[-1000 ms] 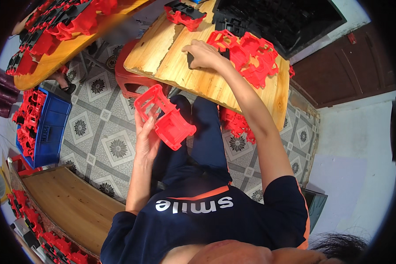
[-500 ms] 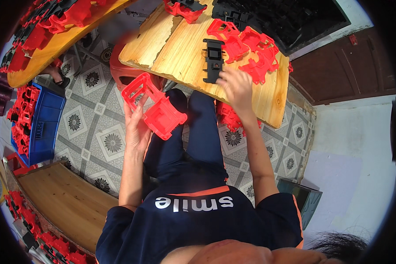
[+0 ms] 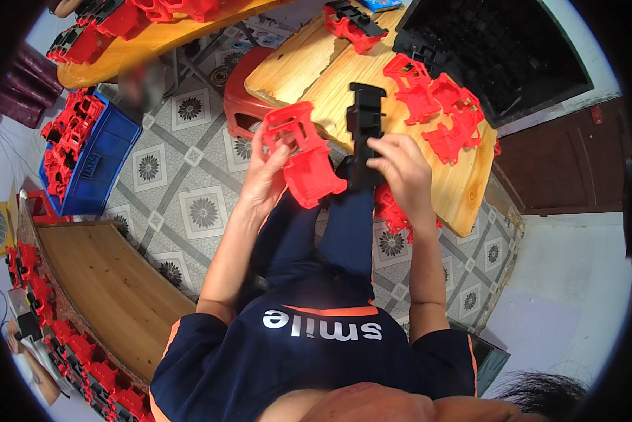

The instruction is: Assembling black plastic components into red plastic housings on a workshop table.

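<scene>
Gripping blk part (image 3: 365, 126) now lifted off tbl (image 3: 460, 197), R hand (image 3: 404, 172) nears L hand (image 3: 263, 181) holding red frame (image 3: 313, 176).

From here I lose part of the left hand (image 3: 263, 179) behind the red frame (image 3: 312, 176), and the right hand (image 3: 409, 169) covers some of the black piece's edge (image 3: 364, 126). Both parts block a stretch of the table's near side (image 3: 277, 97) from me. I can't make out the blurred grey patch (image 3: 142, 83) at upper left. My picture's top edge crops the blue packet (image 3: 381, 5); the dark rim cuts off another person's arm (image 3: 40, 376).
</scene>
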`<state>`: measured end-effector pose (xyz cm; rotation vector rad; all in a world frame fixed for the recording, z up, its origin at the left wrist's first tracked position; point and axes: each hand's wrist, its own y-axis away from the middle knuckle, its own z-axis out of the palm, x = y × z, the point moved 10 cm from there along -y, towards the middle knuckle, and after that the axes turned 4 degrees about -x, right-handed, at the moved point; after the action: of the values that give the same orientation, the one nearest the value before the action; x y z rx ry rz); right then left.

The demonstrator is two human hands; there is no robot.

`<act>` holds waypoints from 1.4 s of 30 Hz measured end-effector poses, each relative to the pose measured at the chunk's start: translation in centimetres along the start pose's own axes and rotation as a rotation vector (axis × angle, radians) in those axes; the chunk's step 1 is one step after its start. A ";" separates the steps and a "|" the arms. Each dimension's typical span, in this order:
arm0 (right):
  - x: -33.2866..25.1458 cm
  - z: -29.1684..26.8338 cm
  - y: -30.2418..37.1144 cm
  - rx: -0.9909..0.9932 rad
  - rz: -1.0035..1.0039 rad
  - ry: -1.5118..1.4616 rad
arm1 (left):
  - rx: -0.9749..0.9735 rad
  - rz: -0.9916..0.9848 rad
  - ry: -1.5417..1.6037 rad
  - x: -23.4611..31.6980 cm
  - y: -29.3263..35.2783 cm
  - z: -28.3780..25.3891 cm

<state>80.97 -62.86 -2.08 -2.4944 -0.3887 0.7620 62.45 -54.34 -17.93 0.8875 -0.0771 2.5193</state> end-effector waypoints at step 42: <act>3.1 8.3 -3.6 0.034 0.320 -0.845 | -0.002 0.101 -0.312 -0.6 -1.1 5.4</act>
<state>78.11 -55.51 -7.50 -2.1046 -0.2432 1.9279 66.49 -54.69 -14.10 1.2991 -0.2285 2.4483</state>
